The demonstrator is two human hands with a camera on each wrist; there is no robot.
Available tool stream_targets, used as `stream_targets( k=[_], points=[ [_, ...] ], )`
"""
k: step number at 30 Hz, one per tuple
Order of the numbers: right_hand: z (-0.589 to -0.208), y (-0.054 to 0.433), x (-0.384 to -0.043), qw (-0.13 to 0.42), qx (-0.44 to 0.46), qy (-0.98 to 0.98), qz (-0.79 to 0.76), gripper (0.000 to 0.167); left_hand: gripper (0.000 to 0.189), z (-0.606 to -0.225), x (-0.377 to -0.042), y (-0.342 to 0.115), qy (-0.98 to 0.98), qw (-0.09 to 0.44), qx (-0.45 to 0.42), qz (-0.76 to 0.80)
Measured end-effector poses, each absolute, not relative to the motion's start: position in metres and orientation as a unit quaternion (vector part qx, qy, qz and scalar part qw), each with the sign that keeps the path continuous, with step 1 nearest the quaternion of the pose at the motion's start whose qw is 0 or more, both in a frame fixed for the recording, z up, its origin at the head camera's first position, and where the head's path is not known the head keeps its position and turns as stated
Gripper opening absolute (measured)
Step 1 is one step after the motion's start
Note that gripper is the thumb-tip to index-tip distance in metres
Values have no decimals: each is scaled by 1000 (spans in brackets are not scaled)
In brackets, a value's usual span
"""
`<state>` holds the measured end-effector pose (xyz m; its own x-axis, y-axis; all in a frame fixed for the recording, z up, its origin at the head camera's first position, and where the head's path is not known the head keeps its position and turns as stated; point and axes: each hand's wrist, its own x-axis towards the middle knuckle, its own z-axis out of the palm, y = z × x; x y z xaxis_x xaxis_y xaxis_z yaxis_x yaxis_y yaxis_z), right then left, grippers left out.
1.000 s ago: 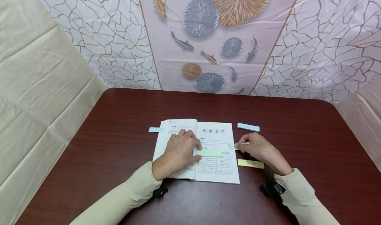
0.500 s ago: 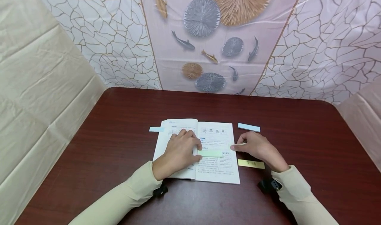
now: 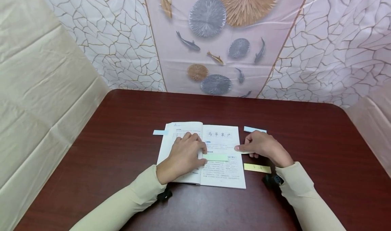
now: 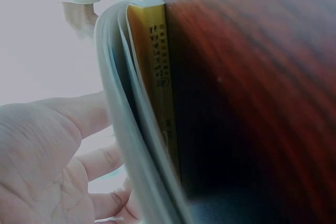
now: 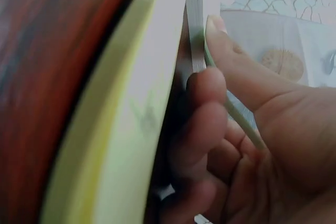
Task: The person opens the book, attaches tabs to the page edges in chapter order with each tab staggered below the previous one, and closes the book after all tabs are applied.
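Observation:
An open book (image 3: 221, 177) lies on the table, its page edges and yellow cover (image 4: 149, 45) near in the left wrist view. My left hand (image 3: 182, 154) rests on the left page and the gutter, fingers bent, thumb and index tips by the left end of a green sticky-note strip (image 3: 215, 157) on the right page. At that page's right edge, my right hand (image 3: 265, 146) pinches a pale green sticky note (image 5: 244, 119). Its thumb (image 5: 247, 72) lies over the page edge, with the other fingers curled below. The note's inner end is hidden by the thumb.
A blue sticky note (image 3: 160, 132) juts out from the book's left edge. Right of the book lie a blue sticky-note pad (image 3: 251, 129), partly behind the right hand, and a yellow pad (image 3: 257, 168) close below that hand. A patterned cloth (image 3: 213, 68) hangs behind the table.
My right hand has shifted slightly left to the page edge with the green sticky note, its thumb now over the page. The left hand has stayed in place.

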<state>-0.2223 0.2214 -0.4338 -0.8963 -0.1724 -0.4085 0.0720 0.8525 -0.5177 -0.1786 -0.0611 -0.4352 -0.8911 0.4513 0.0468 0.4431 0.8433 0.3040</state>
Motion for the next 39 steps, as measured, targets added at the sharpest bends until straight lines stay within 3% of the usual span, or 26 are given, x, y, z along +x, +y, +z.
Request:
stream_targets(
  k=[6,11,16,24,39],
  points=[
    [-426,223,-220,212,-44,941,-259,41,16,-437,-179,-65,959,11,230,166],
    [-402,216,-205,124,-48,973,-190,35,16,-437,-179,-65,958,9,231,171],
    [-391,194,-189,48,-144,966,-211,22,17,-438,-180,-62,957,12,234,173],
    [-415,159,-171,55,-251,944,-208,30,17,-437,-181,-58,956,15,240,169],
    [-426,144,-166,-9,-342,933,-108,18,30,-434,-176,-62,954,10,250,166]
  ],
)
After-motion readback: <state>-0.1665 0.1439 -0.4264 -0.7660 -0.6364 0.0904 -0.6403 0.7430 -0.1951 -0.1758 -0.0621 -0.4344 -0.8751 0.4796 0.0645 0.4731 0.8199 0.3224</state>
